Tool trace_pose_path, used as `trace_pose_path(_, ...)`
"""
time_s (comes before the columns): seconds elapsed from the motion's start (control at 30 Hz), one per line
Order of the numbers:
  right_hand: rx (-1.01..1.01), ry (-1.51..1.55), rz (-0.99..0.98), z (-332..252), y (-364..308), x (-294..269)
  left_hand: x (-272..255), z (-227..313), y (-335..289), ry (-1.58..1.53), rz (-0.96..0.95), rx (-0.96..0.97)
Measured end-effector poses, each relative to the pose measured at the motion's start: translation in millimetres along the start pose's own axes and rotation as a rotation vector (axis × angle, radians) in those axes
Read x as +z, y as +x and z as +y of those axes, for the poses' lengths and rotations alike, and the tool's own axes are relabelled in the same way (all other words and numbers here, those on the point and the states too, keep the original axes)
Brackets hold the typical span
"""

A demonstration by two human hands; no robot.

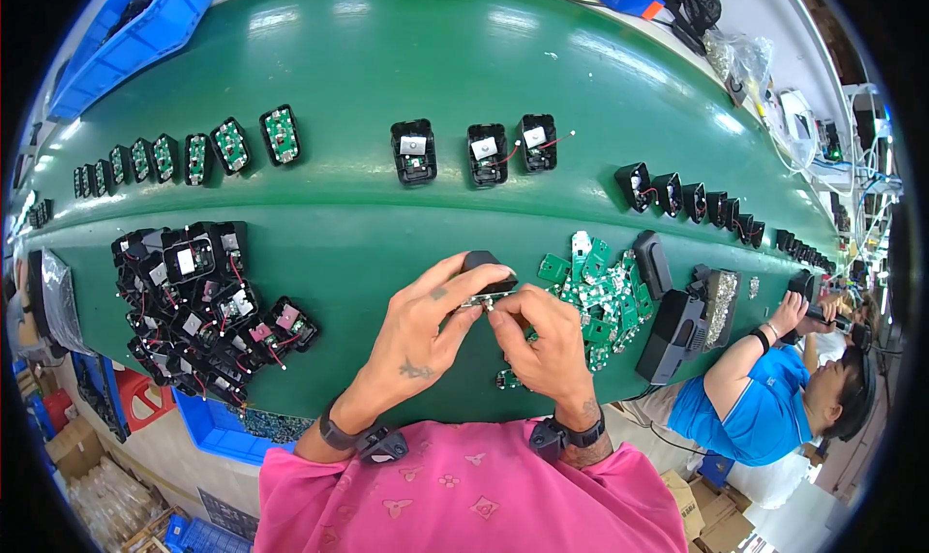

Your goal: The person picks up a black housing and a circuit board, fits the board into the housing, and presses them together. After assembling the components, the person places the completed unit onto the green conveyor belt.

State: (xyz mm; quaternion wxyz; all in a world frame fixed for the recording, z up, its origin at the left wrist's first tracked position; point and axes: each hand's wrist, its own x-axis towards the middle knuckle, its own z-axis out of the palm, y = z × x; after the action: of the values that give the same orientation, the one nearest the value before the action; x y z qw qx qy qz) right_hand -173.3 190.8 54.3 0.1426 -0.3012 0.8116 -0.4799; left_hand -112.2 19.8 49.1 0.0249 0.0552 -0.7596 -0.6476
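Pink shirt (pixel 464 500): nearest the camera, filling the lower edge, patterned with small flower-like marks; both forearms rise out of it, each with a dark wristband.
Left hand (pixel 426 326): closed around a small black housing (pixel 487 270), thumb and fingers gripping it from the left side, raised just over the tabletop.
Right hand (pixel 552 340): fingers pinched shut on the lower edge of the same black housing, where a small metallic part shows; the fingertips touch those of the left hand.
Black housing: held between both hands, in front of the chest, above the near edge of the green tabletop (pixel 387 79).
Heap of black housings (pixel 198 301): piled to the left of the hands, with red and black wires and white pads showing.
Green circuit boards (pixel 600 287): a loose pile just right of the hands, some lying partly under the right hand.
Black covers (pixel 673 321): beside the circuit boards, further right, near a flat speckled tray (pixel 721 306).
Far row: three open housings (pixel 474 149) with white pads, well beyond the hands; a line of board-fitted units (pixel 208 149) to their left.
Blue bin (pixel 135 30): at the far left corner.
Co-worker (pixel 774 398): in a blue shirt at the right, hands on a dark tool.
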Motion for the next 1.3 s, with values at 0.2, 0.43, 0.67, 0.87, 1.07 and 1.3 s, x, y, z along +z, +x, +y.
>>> trace_pose_path(0.2, -0.002, 0.002, -0.001, 4, -3, 0, 1, 2, -2, 0.173, -0.04, 0.067)
trace_pose_path(0.43, -0.049, -0.136, 0.057, 7, -5, 9, 19, 0, -11, 0.397, 0.078, 0.063)
trace_pose_path(0.67, 0.236, 0.028, 0.286, 5, -5, 7, 14, -4, -9, -0.271, 0.11, -0.277)
trace_pose_path(0.87, 0.298, 0.303, 0.153, 21, -19, 16, 15, -8, -7, -0.16, 0.065, -0.178)
trace_pose_path(1.07, -0.066, 0.159, 0.116, 14, -8, 11, 29, -7, -8, -0.155, 0.142, -0.123)
trace_pose_path(1.3, 0.101, 0.209, -0.053, 17, -11, -19, 25, -7, -3, -0.06, 0.081, -0.071)
